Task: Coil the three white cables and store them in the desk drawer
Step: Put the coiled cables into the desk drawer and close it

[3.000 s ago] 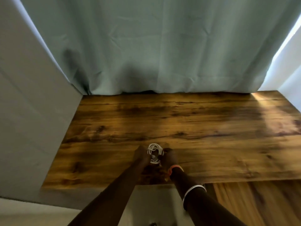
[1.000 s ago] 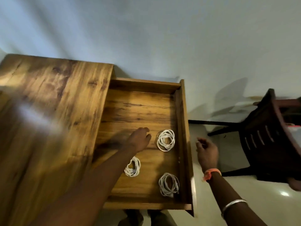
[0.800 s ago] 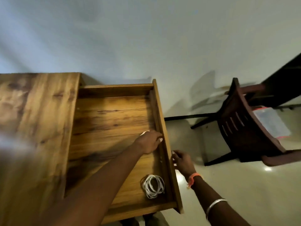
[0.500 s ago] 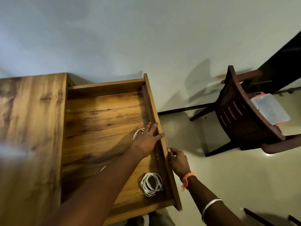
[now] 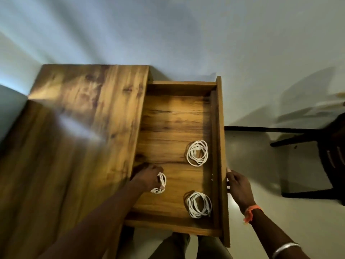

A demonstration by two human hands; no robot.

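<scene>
The wooden desk drawer (image 5: 220, 128) stands pulled out to the right of the desk top. Three coiled white cables lie inside it. One coil (image 5: 197, 153) rests in the middle right, another coil (image 5: 199, 204) near the front right corner. My left hand (image 5: 150, 177) is inside the drawer with its fingers closed on the third coil (image 5: 161, 184) at the left side. My right hand (image 5: 237, 187) grips the drawer's front panel from outside.
The wooden desk top (image 5: 74, 137) fills the left. A dark wooden chair (image 5: 334, 157) stands on the pale floor at the right edge. My legs (image 5: 186, 245) show below the drawer. A plain wall is behind.
The view swung from the desk top to the open drawer. My left hand moved from the far right coil to the left coil. My right hand took hold of the drawer front.
</scene>
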